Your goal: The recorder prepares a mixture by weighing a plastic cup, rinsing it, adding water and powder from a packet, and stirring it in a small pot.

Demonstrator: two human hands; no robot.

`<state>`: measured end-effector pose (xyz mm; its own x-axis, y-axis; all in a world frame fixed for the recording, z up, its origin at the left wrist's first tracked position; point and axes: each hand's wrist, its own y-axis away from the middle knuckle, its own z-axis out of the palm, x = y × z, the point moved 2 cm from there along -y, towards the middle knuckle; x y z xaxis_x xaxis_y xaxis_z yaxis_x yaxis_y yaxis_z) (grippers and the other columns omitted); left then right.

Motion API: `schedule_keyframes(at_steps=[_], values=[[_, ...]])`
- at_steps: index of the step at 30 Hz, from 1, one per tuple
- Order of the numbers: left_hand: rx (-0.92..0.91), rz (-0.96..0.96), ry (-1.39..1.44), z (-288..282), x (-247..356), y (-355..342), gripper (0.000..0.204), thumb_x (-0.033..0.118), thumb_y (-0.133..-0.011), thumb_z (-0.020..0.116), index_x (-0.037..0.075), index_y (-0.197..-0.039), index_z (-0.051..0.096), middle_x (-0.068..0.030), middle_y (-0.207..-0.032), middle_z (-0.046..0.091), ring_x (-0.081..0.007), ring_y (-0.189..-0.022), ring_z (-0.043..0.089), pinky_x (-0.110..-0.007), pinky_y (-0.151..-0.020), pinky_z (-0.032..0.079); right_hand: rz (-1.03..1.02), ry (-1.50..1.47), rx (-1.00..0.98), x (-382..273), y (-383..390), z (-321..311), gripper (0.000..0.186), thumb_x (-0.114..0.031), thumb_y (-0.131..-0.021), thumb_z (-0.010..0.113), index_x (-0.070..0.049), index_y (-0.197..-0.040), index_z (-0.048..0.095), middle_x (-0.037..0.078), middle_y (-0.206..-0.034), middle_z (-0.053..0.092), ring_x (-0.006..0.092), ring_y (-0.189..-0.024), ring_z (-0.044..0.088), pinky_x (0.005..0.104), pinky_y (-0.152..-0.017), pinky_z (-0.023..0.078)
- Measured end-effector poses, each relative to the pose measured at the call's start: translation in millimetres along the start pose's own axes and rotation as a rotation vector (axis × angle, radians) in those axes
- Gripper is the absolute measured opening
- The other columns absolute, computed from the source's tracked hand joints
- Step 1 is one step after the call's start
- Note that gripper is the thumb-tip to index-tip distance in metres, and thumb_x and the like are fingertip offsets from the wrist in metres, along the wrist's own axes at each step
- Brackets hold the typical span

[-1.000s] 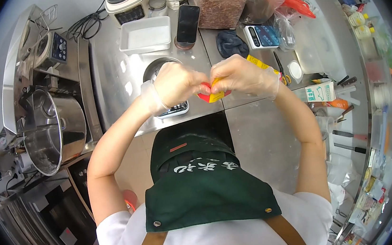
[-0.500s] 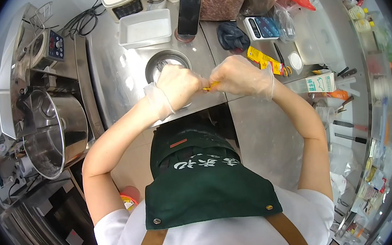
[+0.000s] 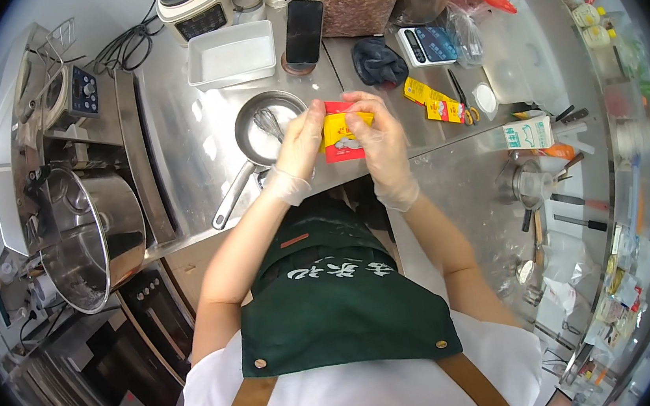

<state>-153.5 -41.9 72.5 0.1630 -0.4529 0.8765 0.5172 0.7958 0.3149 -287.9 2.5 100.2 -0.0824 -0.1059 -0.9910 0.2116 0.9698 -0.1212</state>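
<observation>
A small red and yellow sachet [image 3: 344,144] is held upright in front of me, just past the table's near edge. My gloved left hand [image 3: 297,152] pinches its left side, while my gloved right hand [image 3: 384,143] grips the right side with the thumb across its front. Left of the sachet stands a metal saucepan [image 3: 234,195], its handle pointing toward me. Inside the pan rests a wire whisk [image 3: 269,125]. Behind my right hand lie other yellow and red packets [image 3: 432,103] and scissors [image 3: 472,115] with yellow-orange handles.
At the back are a white rectangular tray [image 3: 235,78], a phone on a stand [image 3: 304,34], a dark cloth [image 3: 378,62] and a digital scale [image 3: 427,46]. A large steel pot [image 3: 119,217] stands to the left. Bags, a carton [image 3: 529,135] and knives line the right.
My fists have opened into pinches, and the sachet they hid now shows its front. Both hands have drawn closer together, and the saucepan with the whisk has come into fuller view.
</observation>
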Motion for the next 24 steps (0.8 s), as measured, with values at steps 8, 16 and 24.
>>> schedule_keyframes(at_steps=[8,16,24], values=[[-0.035,0.267,-0.434,17,5,-1,0.034,0.013,-0.085,0.063,0.001,-0.114,0.05,-0.0079,-0.095,0.062,-0.0125,-0.084,0.06,-0.028,-0.074,0.049,-0.133,0.173,-0.023,-13,-12,-20,0.007,-0.002,-0.079,0.062,-0.001,-0.085,0.059,0.01,-0.097,0.059,0.0196,-0.095,0.056,0.0287,-0.082,0.045],[-0.042,0.301,-0.558,21,25,8,0.042,0.014,-0.082,0.064,0.003,-0.117,0.045,-0.0138,-0.088,0.065,-0.0214,-0.083,0.064,-0.031,-0.073,0.048,-0.374,0.608,-0.313,-46,-28,-46,0.008,-0.003,-0.072,0.066,-0.001,-0.076,0.06,0.01,-0.083,0.061,0.0246,-0.068,0.057,0.0315,-0.064,0.046],[0.355,0.396,-0.112,-45,58,7,0.042,0.017,-0.091,0.053,-0.006,-0.123,0.04,-0.0121,-0.097,0.063,-0.0167,-0.087,0.061,-0.027,-0.08,0.046,-0.044,0.504,-0.265,-33,-28,-96,0.007,-0.001,-0.075,0.063,0.002,-0.071,0.059,0.005,-0.08,0.06,0.0127,-0.072,0.057,0.0256,-0.063,0.044]])
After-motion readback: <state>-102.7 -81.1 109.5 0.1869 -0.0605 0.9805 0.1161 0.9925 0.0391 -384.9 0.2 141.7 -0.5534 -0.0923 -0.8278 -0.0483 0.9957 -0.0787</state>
